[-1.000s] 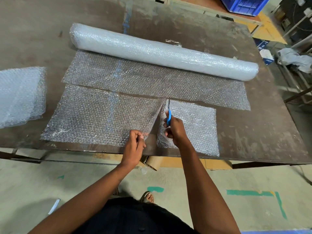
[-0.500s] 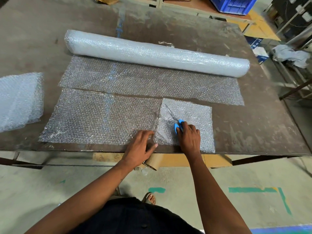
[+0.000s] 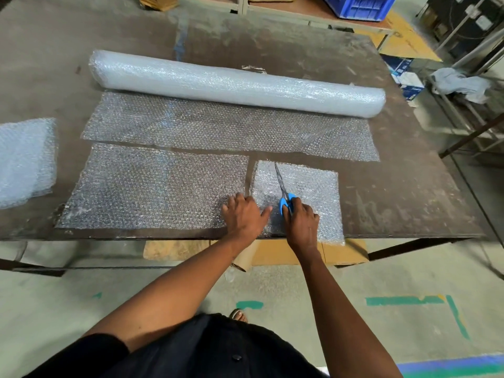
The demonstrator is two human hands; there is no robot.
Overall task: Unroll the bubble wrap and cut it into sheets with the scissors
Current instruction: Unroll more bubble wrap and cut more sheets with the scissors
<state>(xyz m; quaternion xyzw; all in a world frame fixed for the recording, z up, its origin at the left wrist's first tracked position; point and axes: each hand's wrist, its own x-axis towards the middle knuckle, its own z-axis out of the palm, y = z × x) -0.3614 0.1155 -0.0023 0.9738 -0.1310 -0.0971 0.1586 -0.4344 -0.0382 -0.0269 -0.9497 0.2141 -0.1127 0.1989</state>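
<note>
A long bubble wrap roll lies across the brown table, with an unrolled strip in front of it. Nearer me lie a wide cut sheet on the left and a small square sheet on the right, a narrow gap between them. My right hand rests on the small sheet, holding blue-handled scissors whose closed blades lie flat, pointing away. My left hand lies flat with fingers spread, on the wide sheet's right end, thumb reaching onto the small sheet.
A stack of cut bubble wrap sheets sits at the table's left edge. Cardboard shows under the near table edge. A blue crate stands on a far bench, and a metal rack with a cloth stands at the right.
The cut through the near strip has ended and the two sheets now lie apart. My right hand laid the scissors flat on the small sheet. My left hand released its pinch and flattened.
</note>
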